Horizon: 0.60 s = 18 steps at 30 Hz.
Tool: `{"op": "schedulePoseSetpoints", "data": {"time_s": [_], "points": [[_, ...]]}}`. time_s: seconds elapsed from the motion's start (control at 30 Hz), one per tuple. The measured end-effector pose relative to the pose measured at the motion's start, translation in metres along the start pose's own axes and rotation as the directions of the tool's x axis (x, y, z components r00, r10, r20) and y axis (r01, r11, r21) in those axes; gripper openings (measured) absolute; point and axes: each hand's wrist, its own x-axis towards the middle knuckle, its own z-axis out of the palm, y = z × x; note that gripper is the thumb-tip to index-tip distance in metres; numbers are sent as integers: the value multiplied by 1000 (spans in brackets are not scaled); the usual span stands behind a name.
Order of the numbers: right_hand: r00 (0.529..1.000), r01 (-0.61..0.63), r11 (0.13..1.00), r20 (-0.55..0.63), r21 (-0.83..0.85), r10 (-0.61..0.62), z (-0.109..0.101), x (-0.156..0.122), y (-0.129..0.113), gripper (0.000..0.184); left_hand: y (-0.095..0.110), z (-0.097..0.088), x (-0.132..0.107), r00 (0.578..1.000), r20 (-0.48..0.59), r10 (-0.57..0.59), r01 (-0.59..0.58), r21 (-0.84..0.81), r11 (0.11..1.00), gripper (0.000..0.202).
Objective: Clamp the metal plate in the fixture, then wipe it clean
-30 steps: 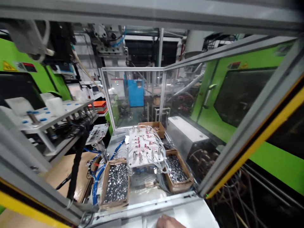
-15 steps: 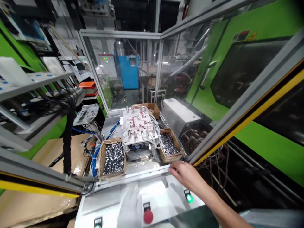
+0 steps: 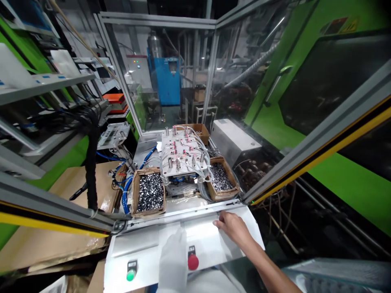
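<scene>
Right hand point(image 3: 233, 228) open on control panel point(image 3: 140, 246), left hand unseen; cardboard trays point(image 3: 149, 191) flanking pneumatic fixture plate point(image 3: 183, 156), probably for easy reach.

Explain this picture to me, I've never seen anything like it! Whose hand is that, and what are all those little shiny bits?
This picture comes from a camera worn on a person's head, looking down. That is the person's right hand, resting on a white control panel and holding nothing. The panel has a red stop button and a green button. Beyond it, a metal plate with tubes sits between two cardboard trays. The trays are full of small shiny metal pieces. A big green machine stands on the right.
</scene>
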Motion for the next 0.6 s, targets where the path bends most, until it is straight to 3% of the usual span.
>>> {"op": "schedulePoseSetpoints", "data": {"time_s": [0.3,0.43,0.6], "points": [[996,45,999,-82,-2,-45,8,-3,6,20,-9,21,-7,999,18,-40,38,108,993,56],[996,83,961,-62,264,-69,19,-2,14,25,-10,27,-10,998,8,-63,61,157,986,64],[998,19,810,42,585,-54,35,4,30,36,-8,28,-12,999,5,-54,52,200,978,71]]}}
